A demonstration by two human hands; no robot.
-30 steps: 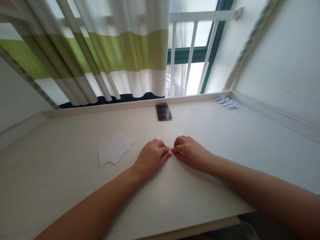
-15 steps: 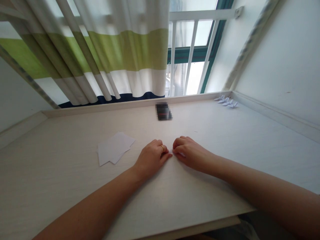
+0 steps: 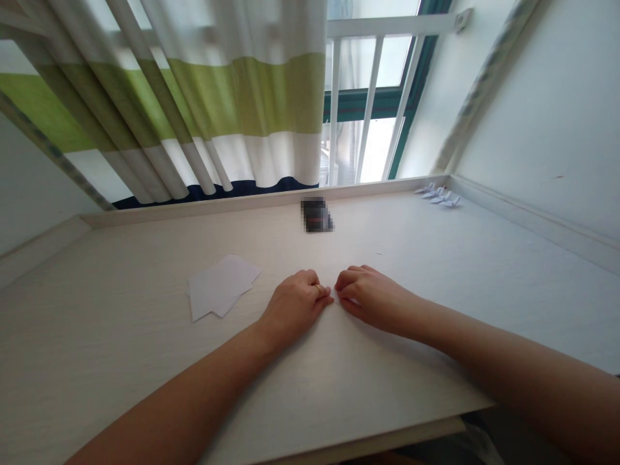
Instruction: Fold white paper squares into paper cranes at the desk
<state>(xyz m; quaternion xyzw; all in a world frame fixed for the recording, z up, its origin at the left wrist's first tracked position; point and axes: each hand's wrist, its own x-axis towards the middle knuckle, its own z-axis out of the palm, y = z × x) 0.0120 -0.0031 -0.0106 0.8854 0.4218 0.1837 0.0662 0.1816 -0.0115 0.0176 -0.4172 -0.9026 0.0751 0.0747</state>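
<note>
My left hand (image 3: 299,297), with a ring on one finger, pinches a small piece of white paper (image 3: 334,294) over the middle of the table. From the other side my right hand (image 3: 364,294) pinches the same paper, its fingers curled in. Only a sliver of the paper shows between the fingertips; the rest is hidden by my hands, so its folded shape cannot be made out. Left of my left hand lie several loose white paper sheets (image 3: 220,287), overlapping each other.
Several small folded paper pieces (image 3: 438,195) sit in the far right corner of the white table (image 3: 145,387). A dark, pixelated object (image 3: 316,215) lies near the raised back edge. Behind stand a curtain (image 3: 252,97) and a white railing (image 3: 372,97).
My fingertips have shifted slightly around the paper, the left ones a little to the right. Less of the paper's edge shows between them. The loose sheets stay put.
</note>
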